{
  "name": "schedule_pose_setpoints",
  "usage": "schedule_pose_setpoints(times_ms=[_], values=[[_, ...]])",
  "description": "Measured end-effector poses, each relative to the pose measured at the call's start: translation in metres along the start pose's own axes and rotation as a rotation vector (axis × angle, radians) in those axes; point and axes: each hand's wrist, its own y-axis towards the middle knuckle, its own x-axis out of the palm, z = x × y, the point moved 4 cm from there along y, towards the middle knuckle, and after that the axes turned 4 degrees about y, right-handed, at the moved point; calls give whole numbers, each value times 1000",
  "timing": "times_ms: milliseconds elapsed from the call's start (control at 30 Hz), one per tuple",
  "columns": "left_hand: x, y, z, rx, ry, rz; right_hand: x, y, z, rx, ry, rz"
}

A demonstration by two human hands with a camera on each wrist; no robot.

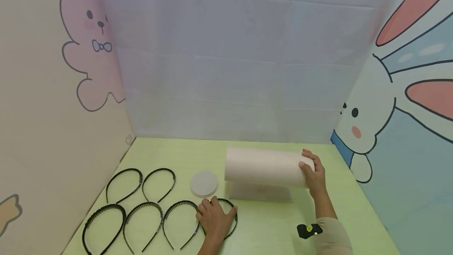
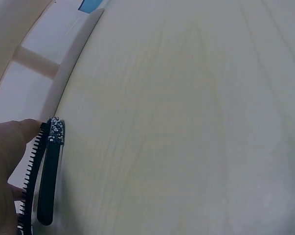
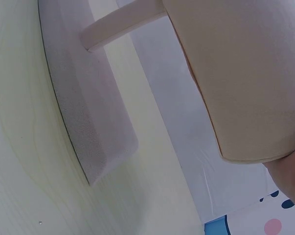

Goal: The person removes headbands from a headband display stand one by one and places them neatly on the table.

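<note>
A white padded roll lies crosswise on a short post above a pale flat base, like a headband stand. My right hand grips the roll's right end, thumb in front and fingers over the top. Down at the near side of the table, my left hand holds a black toothed headband between thumb and fingers. The left wrist view shows the thumb against this headband's teeth and a speckled band near one of its ends; the hand hides the rest.
Several more black headbands lie in two rows on the left of the pale green table. Round white discs sit stacked left of the stand. Walls with cartoon animals enclose both sides, and a white sheet closes the back.
</note>
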Motion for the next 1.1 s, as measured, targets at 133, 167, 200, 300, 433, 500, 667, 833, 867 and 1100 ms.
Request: schedule_pose_setpoints(times_ms=[133, 167, 200, 300, 433, 500, 667, 833, 867, 1100], values=[[3, 1, -2, 10, 36, 30, 0, 0, -3, 15, -8, -3], [3, 2, -2, 11, 38, 40, 1, -1, -5, 18, -11, -3], [4, 2, -2, 11, 38, 48, 2, -2, -8, 18, -11, -4], [4, 3, -3, 15, 21, 77, 5, -7, -18, 3, -14, -5], [5, 4, -4, 16, 19, 102, 8, -11, -27, -12, -11, -13], [6, 4, -5, 13, 24, 102, 8, -11, -26, -10, -9, -12], [6, 4, -6, 4, 27, 95, 4, -5, -14, 3, 6, -3], [6, 4, -6, -1, 29, 97, 0, 1, -2, 2, 11, -3], [6, 4, -6, -1, 29, 94, 0, 1, -1, -1, 9, -2], [2, 4, -6, 5, -33, 82, 0, -2, -7, -2, -8, 4]])
